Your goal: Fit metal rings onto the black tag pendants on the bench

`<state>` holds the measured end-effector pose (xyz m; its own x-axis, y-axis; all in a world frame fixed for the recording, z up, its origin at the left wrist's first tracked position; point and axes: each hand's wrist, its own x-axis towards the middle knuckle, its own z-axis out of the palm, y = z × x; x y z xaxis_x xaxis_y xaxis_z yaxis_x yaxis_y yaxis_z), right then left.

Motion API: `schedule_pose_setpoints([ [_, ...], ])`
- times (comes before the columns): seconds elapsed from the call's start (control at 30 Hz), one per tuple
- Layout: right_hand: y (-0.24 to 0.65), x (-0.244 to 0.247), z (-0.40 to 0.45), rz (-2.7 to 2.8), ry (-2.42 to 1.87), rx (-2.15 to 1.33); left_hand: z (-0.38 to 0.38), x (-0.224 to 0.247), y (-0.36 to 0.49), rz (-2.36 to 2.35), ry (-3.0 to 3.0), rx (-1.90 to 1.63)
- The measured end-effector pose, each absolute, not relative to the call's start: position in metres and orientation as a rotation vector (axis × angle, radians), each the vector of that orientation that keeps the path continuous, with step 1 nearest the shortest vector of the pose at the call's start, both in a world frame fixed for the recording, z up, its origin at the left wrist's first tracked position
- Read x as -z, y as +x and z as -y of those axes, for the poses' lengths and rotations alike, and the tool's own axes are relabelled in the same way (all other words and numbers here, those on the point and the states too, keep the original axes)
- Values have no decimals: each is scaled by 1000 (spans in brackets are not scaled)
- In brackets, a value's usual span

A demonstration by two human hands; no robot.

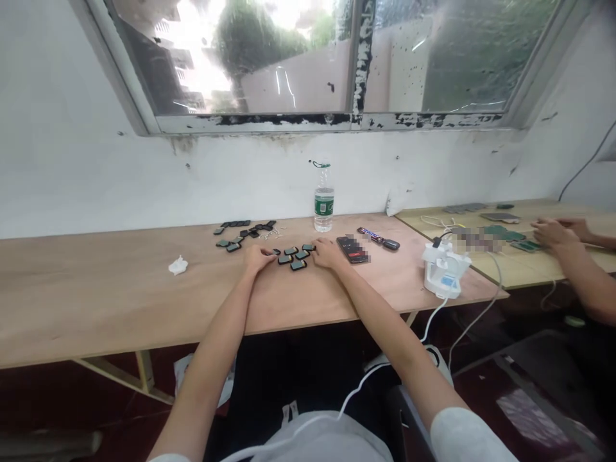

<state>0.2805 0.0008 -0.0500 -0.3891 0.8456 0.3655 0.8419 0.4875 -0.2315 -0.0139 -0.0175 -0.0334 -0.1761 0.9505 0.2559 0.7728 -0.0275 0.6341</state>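
Observation:
Several small black-rimmed pieces with grey-green faces lie grouped on the wooden table between my hands. My left hand rests at the group's left side, its thumb and fingertips closed on a small dark piece. At the right side, my right hand has its fingertips at the edge of another such piece; whether it grips that piece is hard to tell. More grey-green pieces and black pieces lie behind my left hand, beside small white bits.
A water bottle stands near the wall. Right of my hand are a phone, a wrapped bar and a white device with cables. A crumpled white item lies left. Another person's hands are far right.

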Motion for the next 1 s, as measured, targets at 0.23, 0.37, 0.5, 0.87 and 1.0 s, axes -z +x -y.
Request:
schedule_pose_setpoints([
  [0.23, 281, 52, -5, 2343, -1446, -28, 19, 33, -14, -1982, 1873, -1049],
  [0.37, 285, 50, -4, 2208, -1359, -69, 19, 31, -1, -1784, 2094, -1250],
  [0.5, 282, 47, 3, 1971, -1087, -322, 25, 31, 23, -1419, 2362, -1320],
  [0.87, 269, 39, 22, 1866, -796, -728, 25, 37, 38, -1177, 2604, -1063],
  [1.0, 270, 39, 23, 1857, -775, -744, 24, 36, 36, -1141, 2641, -1074],
])
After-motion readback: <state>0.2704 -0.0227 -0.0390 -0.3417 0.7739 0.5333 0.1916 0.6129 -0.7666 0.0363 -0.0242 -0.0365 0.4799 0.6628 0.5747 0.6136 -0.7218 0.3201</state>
